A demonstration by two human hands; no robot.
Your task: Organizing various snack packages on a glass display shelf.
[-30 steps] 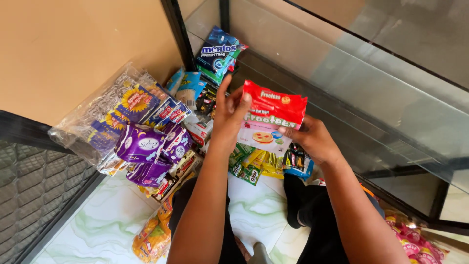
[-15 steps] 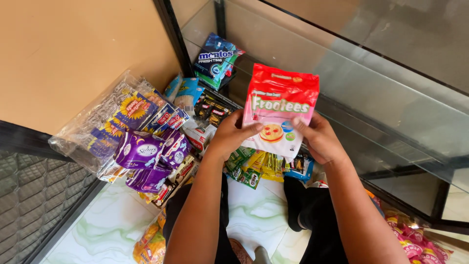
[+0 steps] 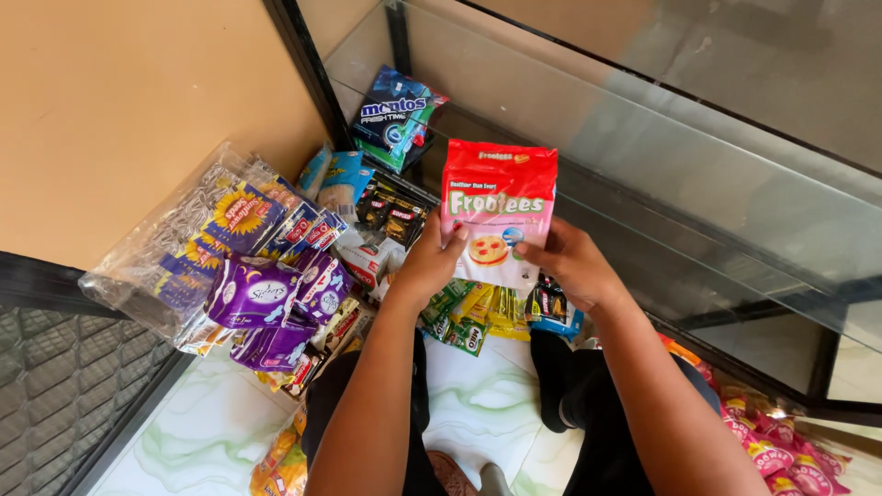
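Above the snack pile, your left hand and right hand both grip the red and pink cookie bag. You have lifted it higher and upright, so its front faces you.

Free room as I see it: the glass shelf to the far right lies bare, an open lane past the red packet. Left side blocked by the purple packets and the clear bag of snacks against the tan wall. Far end closed by the blue mint bag. Green sachets crowd the floor beneath both hands.
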